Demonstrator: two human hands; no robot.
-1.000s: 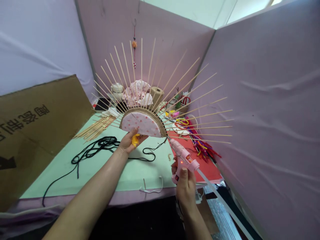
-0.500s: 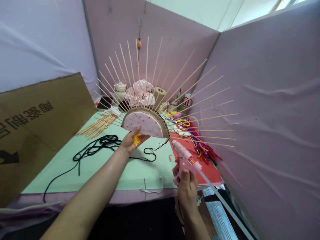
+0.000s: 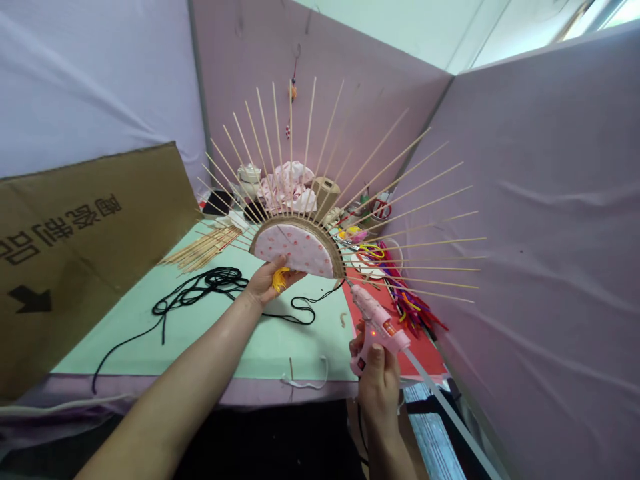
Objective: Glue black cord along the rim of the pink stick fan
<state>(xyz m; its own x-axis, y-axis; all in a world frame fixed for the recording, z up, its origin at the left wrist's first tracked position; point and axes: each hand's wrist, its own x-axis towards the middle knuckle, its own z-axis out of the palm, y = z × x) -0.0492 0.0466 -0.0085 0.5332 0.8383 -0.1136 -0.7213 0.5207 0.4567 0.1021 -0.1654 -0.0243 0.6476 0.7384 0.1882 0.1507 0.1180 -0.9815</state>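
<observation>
My left hand (image 3: pixel 270 280) grips the flat lower edge of a half-round, cloth-covered piece (image 3: pixel 295 249), white-pink with reddish spots. Thin wooden sticks (image 3: pixel 277 120) fan out from its brown curved rim. A yellow tassel (image 3: pixel 280 279) hangs by my left fingers. In my right hand (image 3: pixel 379 377) is a pink hot glue gun (image 3: pixel 376 320), its orange light lit and a long glue stick trailing from its back. The nozzle is at the rim's right corner, where the end of a black cord (image 3: pixel 303 310) also hangs; whether the nozzle touches is too small to tell.
A cardboard sheet (image 3: pixel 90 253) stands at the left. On the green table covering (image 3: pixel 240 360) lie a bundle of loose sticks (image 3: pixel 205 248) and tangled black cord (image 3: pixel 200 287). Colourful pipe cleaners (image 3: pixel 413 303) lie on red paper at the right. Pink cloth (image 3: pixel 287 190) and a twine roll (image 3: pixel 327 193) stand behind.
The whole scene has shifted slightly rightward in view. Both hands keep their hold, and the glue gun's nozzle stays at the right corner of the half-round piece.
</observation>
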